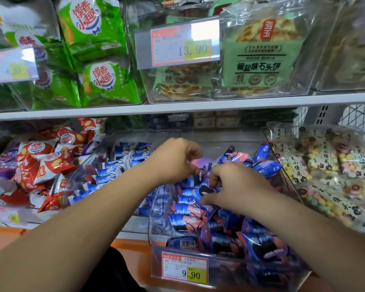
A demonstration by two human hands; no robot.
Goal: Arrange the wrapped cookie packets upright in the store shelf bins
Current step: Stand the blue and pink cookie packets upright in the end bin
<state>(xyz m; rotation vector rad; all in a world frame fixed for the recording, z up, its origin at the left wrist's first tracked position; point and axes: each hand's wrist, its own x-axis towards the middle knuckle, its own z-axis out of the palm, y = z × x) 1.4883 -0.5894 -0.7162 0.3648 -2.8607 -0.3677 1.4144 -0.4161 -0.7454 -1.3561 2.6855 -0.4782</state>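
The small, shiny wrapped cookie packets (185, 223) are blue and pink, and each has a dark round cookie drawn on it. They fill a clear plastic bin (156, 216) at the front edge of the lower shelf. Most lie flat or tipped in a messy pile. A few near the back right corner of the bin stand more upright.

The left hand (175, 159) is over the middle of the bin with its fingers curled, and its fingertips pinch the top of a soft purple packet (201, 164). The right hand (234, 184) is just beside it, nearer the front edge. Its fingers and thumb are closed on a blue packet (204, 189) (the one with the cookie picture facing up). The two held packets are touching or very close — I cannot tell which — and both sit on top of the pile. Loose packets crowd in all around both hands.

A red and white price tag with a yellow patch (185, 268) on the bin's front wall reads 9.90. The next bin to the left holds blue and white packets (118, 161), and past it lie red and white snack bags (46, 163). To the right are clear bags of little pastel balls (325, 175). Above the white shelf board (177, 106) sit bright green snack bags (97, 24) and a pale green flatbread bag (261, 60) — all in clear bins too.
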